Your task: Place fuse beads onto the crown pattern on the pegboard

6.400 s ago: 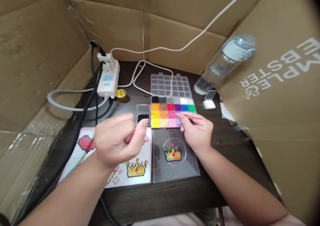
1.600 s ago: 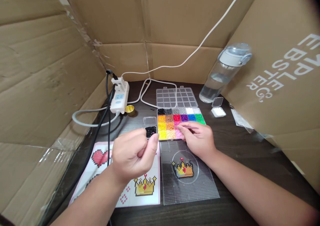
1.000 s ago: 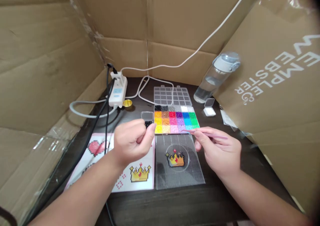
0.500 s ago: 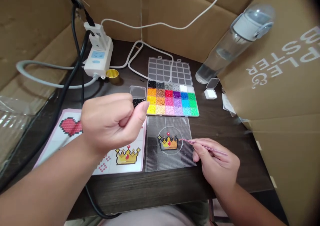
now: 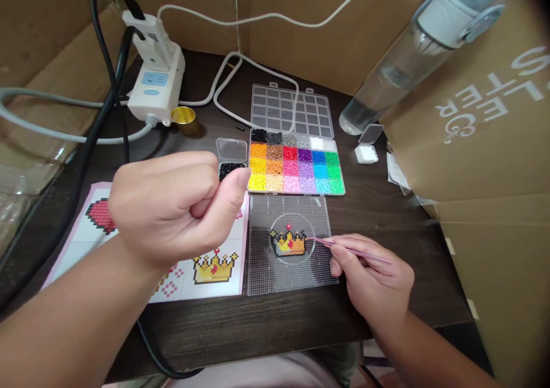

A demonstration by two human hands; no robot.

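My right hand pinches pink tweezers, whose tips touch or hover at the right edge of a bead crown. The crown lies on a clear pegboard inside a round outline. Raised above the pattern sheet, my left hand is closed with the thumb along the fingers; whether anything is inside is hidden. The sheet shows a printed crown and a partly covered red heart. Behind the pegboard sits an open box of coloured beads.
A small box of black beads is behind my left hand. Further back are a gold cup and a white power strip with cables. To the right stand a tilted-looking bottle and a small white box. Cardboard walls surround the table.
The view has shifted slightly closer. My left hand appears a little further left and larger, still closed. The tweezers stay at the crown's right edge with almost no movement.
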